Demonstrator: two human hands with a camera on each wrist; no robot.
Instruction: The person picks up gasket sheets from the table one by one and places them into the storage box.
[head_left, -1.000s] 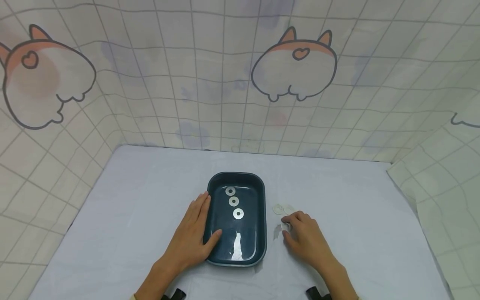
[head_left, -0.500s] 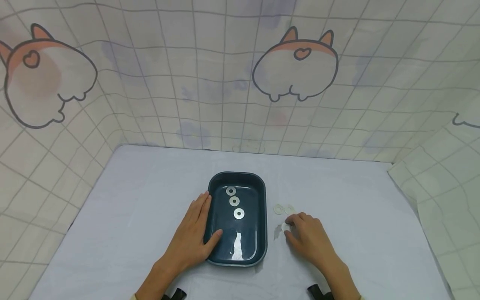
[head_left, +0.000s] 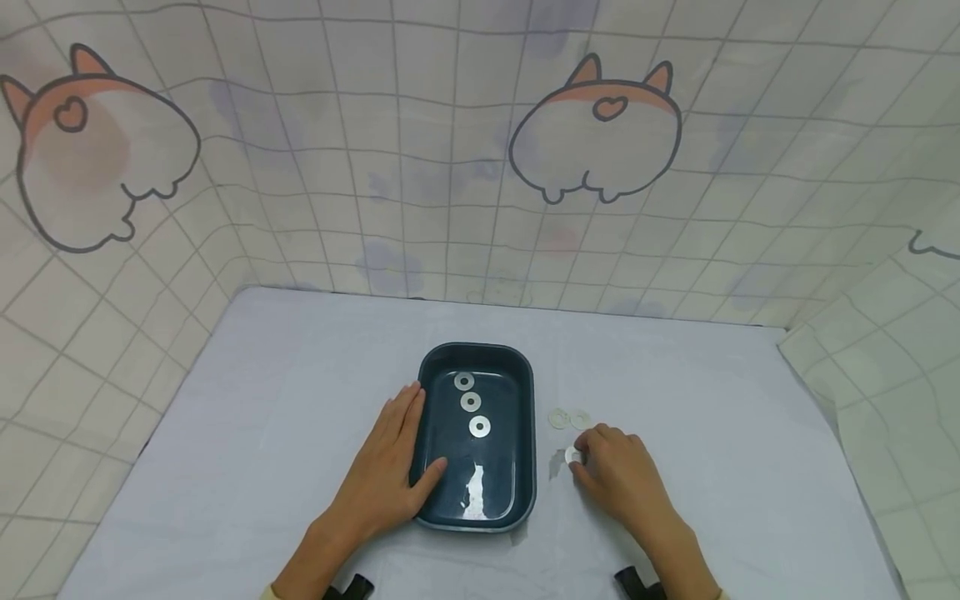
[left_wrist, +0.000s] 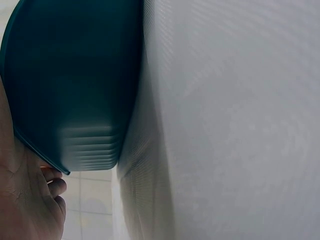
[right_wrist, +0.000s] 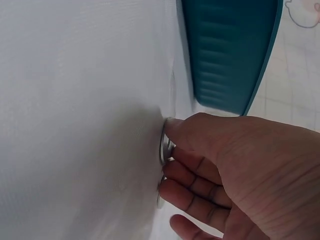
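Note:
Three metal washers [head_left: 472, 427] lie in a row inside the dark blue-green tray [head_left: 534, 467]. My left hand [head_left: 386, 471] rests along the tray's left rim, fingers straight and thumb reaching over the edge; the left wrist view shows the palm against the tray's outer wall [left_wrist: 75, 75]. Right of the tray, my right hand [head_left: 621, 471] pinches a washer [head_left: 569, 455] between thumb and fingers, at the cloth. In the right wrist view this washer [right_wrist: 162, 145] stands on edge by the thumb, and another thin washer edge [right_wrist: 160, 201] shows below the fingertips.
Two pale washers [head_left: 551, 419] lie on the white cloth [head_left: 712, 417] just beyond my right hand. A grey patch [head_left: 556, 465] marks the cloth between hand and tray. A tile-patterned curtain [head_left: 420, 208] encloses the table's back and sides.
My right fingertips have shifted slightly right, and more of the pinched washer shows. The head view has drifted a little. My left hand and the tray stay together as before.

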